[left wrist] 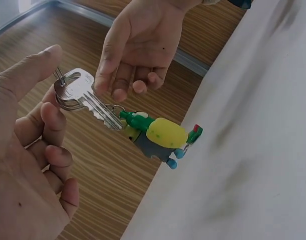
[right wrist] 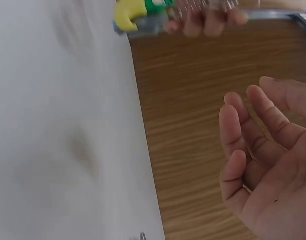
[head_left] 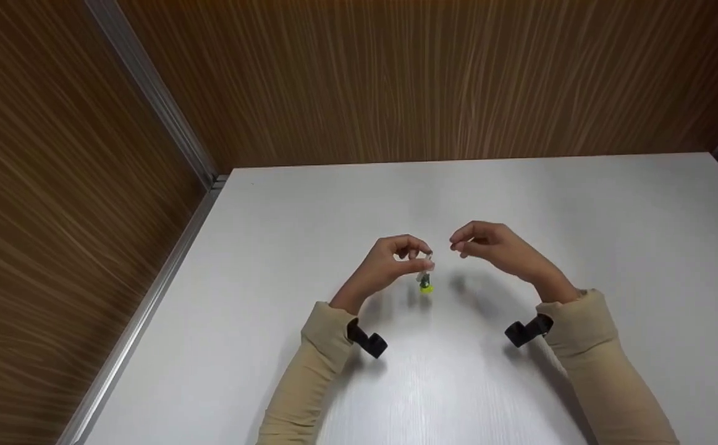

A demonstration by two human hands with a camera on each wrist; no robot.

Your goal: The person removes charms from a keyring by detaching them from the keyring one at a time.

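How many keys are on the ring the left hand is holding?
1 key shows, silver, on the ring pinched by the left hand, above the table. A yellow-green figure charm hangs below it. Fingers may hide another key. The right hand holds nothing.

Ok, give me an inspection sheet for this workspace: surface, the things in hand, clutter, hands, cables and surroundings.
Surface: white table, matt, faint wood grain.
Things in hand: silver key on a metal split ring, with a yellow, green and grey toy figure charm dangling above the table.
Clutter: nothing seen.
Hands: left hand pinches the ring with its fingers; right hand holds nothing, fingers loosely curled, beside the key.
Cables: nothing seen.
Surroundings: brown wood-grain wall panels with metal corner trim.
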